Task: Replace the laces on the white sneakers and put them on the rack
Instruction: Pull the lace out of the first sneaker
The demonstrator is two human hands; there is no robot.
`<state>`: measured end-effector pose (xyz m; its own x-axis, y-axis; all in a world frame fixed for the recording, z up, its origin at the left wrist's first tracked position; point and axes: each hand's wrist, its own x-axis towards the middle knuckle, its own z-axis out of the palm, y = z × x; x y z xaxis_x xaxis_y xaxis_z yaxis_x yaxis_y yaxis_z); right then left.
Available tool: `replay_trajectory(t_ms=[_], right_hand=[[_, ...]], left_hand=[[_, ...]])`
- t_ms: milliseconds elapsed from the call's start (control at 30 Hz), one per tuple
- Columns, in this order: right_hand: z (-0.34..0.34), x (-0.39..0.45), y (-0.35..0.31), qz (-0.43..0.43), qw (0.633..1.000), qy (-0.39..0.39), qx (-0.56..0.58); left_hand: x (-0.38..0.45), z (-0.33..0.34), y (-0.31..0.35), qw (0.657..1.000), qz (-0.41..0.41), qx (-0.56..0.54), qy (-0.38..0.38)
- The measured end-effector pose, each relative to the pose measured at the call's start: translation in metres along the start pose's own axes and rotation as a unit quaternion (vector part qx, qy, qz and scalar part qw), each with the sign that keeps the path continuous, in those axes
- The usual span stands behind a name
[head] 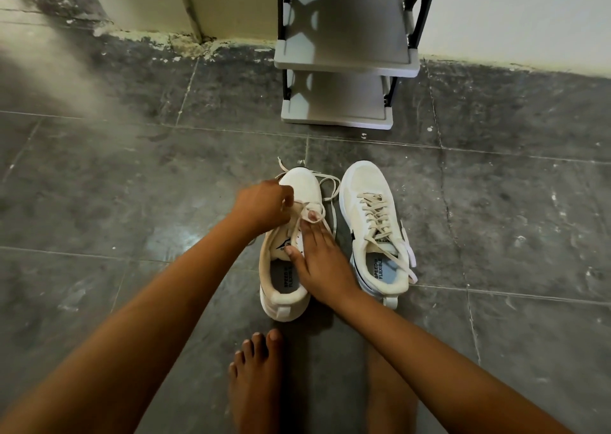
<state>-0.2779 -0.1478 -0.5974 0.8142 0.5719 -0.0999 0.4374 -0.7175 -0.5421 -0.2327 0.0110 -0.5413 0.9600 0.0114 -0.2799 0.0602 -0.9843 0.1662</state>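
Note:
Two white sneakers stand side by side on the floor, toes pointing away from me. The left sneaker (302,182) has a loose cream lace (327,185) trailing over its toe and to the right. My left hand (261,207) pinches that lace above the eyelets. My right hand (319,261) lies flat on the left sneaker's tongue with its fingers straight, a fingertip pressing the lace crossing. The right sneaker (375,228) is laced, its lace ends hanging loose near the heel.
A grey shoe rack (347,66) with black posts stands against the wall beyond the sneakers, two bare shelves showing. My bare feet (256,377) rest on the dark tiled floor (132,185) just behind the shoes. A wall corner juts out at the upper left.

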Motion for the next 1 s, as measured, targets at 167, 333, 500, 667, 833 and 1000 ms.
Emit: replay_trajectory(t_ms=[167, 333, 500, 667, 833, 1000], right_hand=[[-0.001, 0.0, -0.002, 0.003, 1.0, -0.011, -0.019], [-0.005, 0.002, -0.005, -0.001, 0.999, -0.03, -0.037], [-0.005, 0.002, -0.003, 0.001, 0.998, -0.039, -0.041], [-0.001, 0.003, -0.002, 0.001, 0.999, -0.032, -0.031], [0.0, 0.002, 0.0, 0.006, 0.999, -0.025, -0.029], [-0.002, 0.003, -0.002, -0.003, 0.999, -0.02, -0.041]], left_hand=[[0.004, 0.002, 0.013, 0.996, -0.004, 0.09, 0.022], [-0.013, -0.04, 0.019, 0.911, 0.043, -0.408, -0.051], [0.001, -0.043, 0.015, 0.959, -0.006, -0.284, 0.011], [0.007, -0.004, 0.003, 0.998, -0.036, -0.01, -0.041], [0.008, -0.001, 0.019, 0.998, -0.028, 0.058, -0.004], [-0.008, -0.059, 0.023, 0.915, 0.074, -0.361, -0.162]])
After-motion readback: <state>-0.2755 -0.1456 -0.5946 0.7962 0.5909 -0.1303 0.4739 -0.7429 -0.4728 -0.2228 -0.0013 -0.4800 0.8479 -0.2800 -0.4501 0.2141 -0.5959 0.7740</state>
